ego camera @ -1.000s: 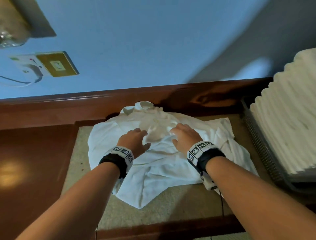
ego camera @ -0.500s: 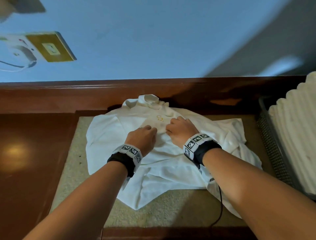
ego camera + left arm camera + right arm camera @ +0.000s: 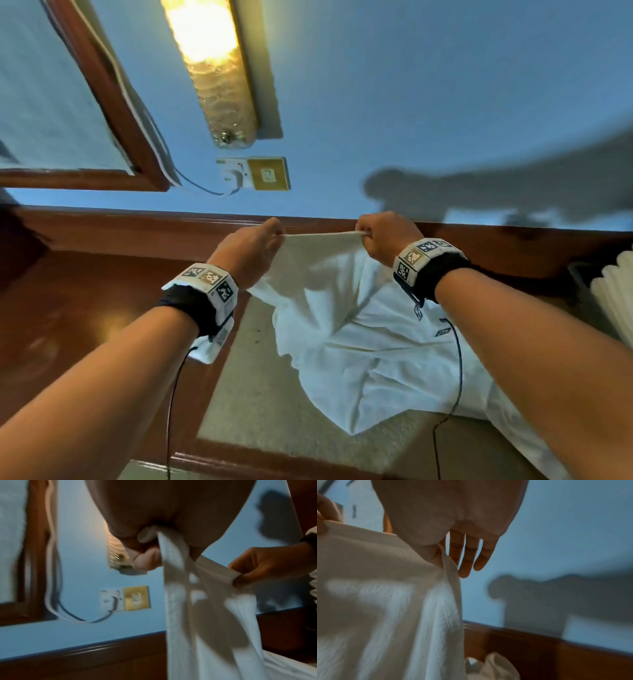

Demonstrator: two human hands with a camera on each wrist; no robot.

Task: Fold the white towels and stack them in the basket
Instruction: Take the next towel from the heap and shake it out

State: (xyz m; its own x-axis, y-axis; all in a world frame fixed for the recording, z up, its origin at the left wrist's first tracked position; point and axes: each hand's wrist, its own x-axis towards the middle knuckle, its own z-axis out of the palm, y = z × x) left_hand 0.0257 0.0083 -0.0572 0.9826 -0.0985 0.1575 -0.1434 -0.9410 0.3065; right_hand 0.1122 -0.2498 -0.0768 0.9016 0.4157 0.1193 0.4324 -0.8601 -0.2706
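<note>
Both hands up – left hand point(image 3: 251, 248) & right hand point(image 3: 385, 236) each pinch white towel point(image 3: 329, 274) top edge, taut btwn them; lower part drapes on table point(image 3: 85, 308).

You are in a furnished room, likely hotel or home: blue wall point(image 3: 411, 85), lit wall lamp point(image 3: 212, 65), brass switch plate point(image 3: 269, 173), polished wooden counter point(image 3: 85, 308), framed mirror point(image 3: 44, 102).

Nothing readable anywhere near my wristbands point(image 3: 212, 284), just blocky black-and-white marker squares on them (no letters, no numbers).
</note>
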